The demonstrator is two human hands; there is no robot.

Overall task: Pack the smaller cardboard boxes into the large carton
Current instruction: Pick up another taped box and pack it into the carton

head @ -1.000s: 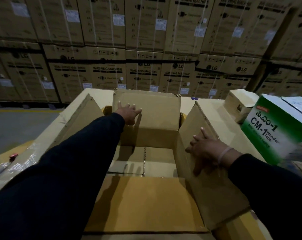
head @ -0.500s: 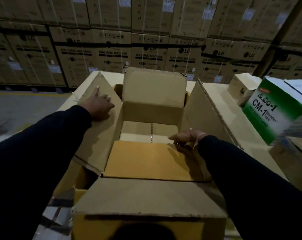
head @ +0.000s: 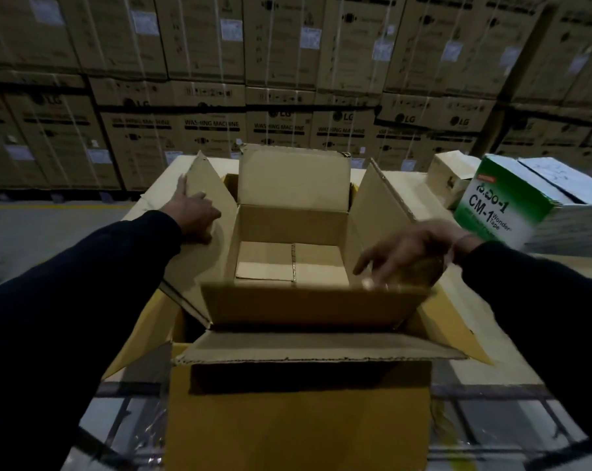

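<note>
Left hand [head: 194, 214] is laid flat on the carton's left flap [head: 199, 246], fingers straight and pressing it outward, index finger pointing up along the flap edge. Right hand [head: 403, 253] is blurry, fingers loosely spread and hanging over the right side of the opening, holding nothing as far as I can see, just above the near flap [head: 308, 302]. The large carton [head: 298, 413] sits right in front, all four flaps open, with the far flap [head: 293, 176] standing upright. Down inside you can see the bottom flaps [head: 291, 263] meeting at a seam. Off to the right there's a green and white CM-1 Wonder Tape box [head: 505, 205], a small cardboard box [head: 452, 180] behind it. Back wall is stacked LG washing machine cartons [head: 213, 127].
</note>
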